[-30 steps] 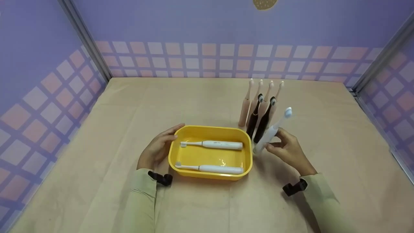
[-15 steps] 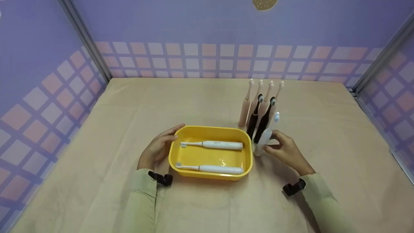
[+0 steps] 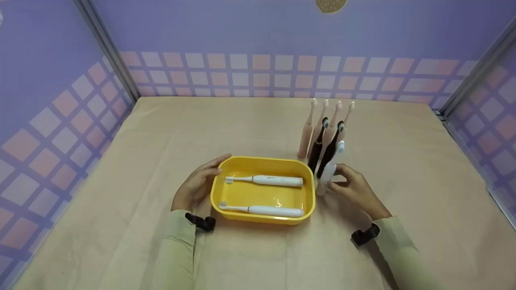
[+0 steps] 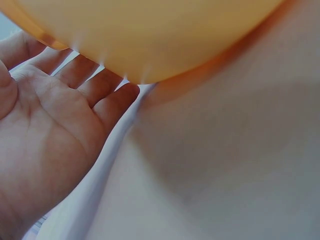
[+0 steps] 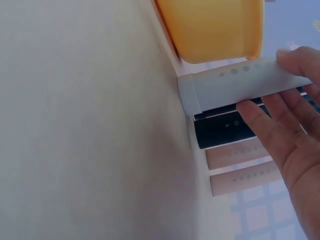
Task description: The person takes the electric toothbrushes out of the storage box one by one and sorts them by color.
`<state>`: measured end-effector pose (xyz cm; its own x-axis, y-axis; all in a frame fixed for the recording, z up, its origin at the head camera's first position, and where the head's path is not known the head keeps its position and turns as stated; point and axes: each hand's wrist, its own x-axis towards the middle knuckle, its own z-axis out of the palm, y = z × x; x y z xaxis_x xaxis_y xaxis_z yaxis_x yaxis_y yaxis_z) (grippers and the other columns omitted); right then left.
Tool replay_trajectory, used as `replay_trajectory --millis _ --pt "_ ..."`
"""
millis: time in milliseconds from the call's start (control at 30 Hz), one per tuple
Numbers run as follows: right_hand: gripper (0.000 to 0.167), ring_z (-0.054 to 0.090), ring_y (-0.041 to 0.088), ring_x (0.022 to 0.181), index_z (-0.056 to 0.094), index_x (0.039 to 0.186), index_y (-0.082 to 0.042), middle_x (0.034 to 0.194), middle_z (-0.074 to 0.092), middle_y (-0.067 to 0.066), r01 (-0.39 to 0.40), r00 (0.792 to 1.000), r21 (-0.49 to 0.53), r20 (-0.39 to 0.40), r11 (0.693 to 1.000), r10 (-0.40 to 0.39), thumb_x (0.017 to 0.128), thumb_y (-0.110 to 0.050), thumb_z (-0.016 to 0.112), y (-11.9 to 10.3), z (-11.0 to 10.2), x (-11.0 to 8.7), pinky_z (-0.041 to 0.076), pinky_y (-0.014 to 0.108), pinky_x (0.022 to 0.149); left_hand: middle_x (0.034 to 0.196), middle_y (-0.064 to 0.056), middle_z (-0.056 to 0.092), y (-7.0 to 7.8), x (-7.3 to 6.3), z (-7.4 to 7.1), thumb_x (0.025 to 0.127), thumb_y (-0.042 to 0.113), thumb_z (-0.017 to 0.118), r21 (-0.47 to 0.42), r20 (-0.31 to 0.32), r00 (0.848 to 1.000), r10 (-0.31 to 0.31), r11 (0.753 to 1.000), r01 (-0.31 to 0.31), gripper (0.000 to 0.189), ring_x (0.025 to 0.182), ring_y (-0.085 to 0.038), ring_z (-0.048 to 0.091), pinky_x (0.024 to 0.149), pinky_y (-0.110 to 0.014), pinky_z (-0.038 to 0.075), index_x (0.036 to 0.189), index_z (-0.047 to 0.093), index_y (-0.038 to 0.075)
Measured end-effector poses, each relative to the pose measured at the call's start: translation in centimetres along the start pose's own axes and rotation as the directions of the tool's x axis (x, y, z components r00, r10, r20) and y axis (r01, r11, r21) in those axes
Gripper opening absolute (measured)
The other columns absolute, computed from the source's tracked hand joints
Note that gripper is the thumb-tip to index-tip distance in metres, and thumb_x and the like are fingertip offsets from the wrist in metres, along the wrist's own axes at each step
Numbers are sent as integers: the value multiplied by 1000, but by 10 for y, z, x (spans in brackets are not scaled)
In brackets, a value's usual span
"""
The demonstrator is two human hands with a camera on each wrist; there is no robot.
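Note:
My right hand (image 3: 354,189) holds a white electric toothbrush (image 3: 327,175) by its handle, thumb on one side and fingers on the other. The toothbrush stands nearly upright, brush head up, its base at the table in the right wrist view. It is close to the right end of a yellow plastic box (image 3: 262,160). My left hand (image 3: 197,183) rests against the box's left end, its fingers (image 4: 117,102) laid along the outer wall. Inside the box lie two white electric toothbrushes, one toward the back (image 3: 278,181) and one along the front (image 3: 276,210), heads to the left.
Two black electric toothbrushes (image 3: 315,155) stand upright just behind the held one. Several pink electric toothbrushes (image 3: 305,141) stand in a row behind those. A beige cloth (image 3: 209,125) covers the table, with purple tiled-pattern panels (image 3: 225,32) around it.
My right hand has brought the white toothbrush slightly left and tilted it more upright, its base down beside the box. The left hand and box have stayed in place.

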<state>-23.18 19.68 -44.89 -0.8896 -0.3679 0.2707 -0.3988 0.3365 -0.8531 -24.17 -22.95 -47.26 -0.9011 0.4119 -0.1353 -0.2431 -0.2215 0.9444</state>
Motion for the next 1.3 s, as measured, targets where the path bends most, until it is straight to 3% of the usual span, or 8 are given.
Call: replay_trajectory --millis 167,333,567,800,967,1167,1300 --pt "35 55 -4 103 57 120 7 115 60 17 12 1000 2 7 1000 -12 87 2 66 -12 0 -3 54 21 85 155 -8 32 1 0 1 100 6 39 -5 3 1000 -1 1000 1 54 137 -25 40 111 -36 38 153 30 14" --pt "38 56 -4 104 56 123 6 118 60 17 -26 1000 12 1 1000 26 86 2 66 2 1 -2 53 19 87 155 -9 32 1 -1 1 100 6 38 -16 5 1000 -7 1000 7 54 138 -27 39 111 -38 37 152 30 15" --pt "39 57 0 105 57 124 0 118 61 13 -21 1000 4 -4 1000 21 87 -4 68 17 1 0 54 24 88 153 -10 35 1 0 2 100 7 39 -17 4 1000 -11 1000 11 53 137 -28 41 110 -38 39 152 30 16" --pt "43 57 2 105 58 124 1 119 62 12 35 999 -15 -12 999 -35 84 -3 71 3 -1 -1 55 38 89 152 -11 36 0 1 1 100 5 38 -23 4 1000 -16 1000 16 54 136 -27 42 108 -36 41 153 29 14" --pt "47 60 5 104 55 127 6 118 62 17 102 991 -4 -85 995 -102 82 8 69 -16 -6 -4 54 38 89 153 -12 34 2 -1 2 101 7 37 6 17 1000 -18 1000 18 53 137 -31 40 108 -38 42 153 29 17" --pt "49 61 7 102 56 129 0 113 62 12 123 978 49 -176 991 -113 83 7 68 -4 -10 -2 54 21 87 153 -13 33 3 -1 2 101 7 38 24 16 1000 -12 1000 12 53 136 -31 40 107 -38 42 153 29 18" --pt "44 62 11 100 58 126 1 108 62 16 170 962 55 -228 984 -153 83 5 68 -4 -11 -2 54 20 85 153 -10 34 1 -1 2 101 8 39 11 7 1000 -17 1000 17 53 136 -30 41 107 -37 42 152 31 18"
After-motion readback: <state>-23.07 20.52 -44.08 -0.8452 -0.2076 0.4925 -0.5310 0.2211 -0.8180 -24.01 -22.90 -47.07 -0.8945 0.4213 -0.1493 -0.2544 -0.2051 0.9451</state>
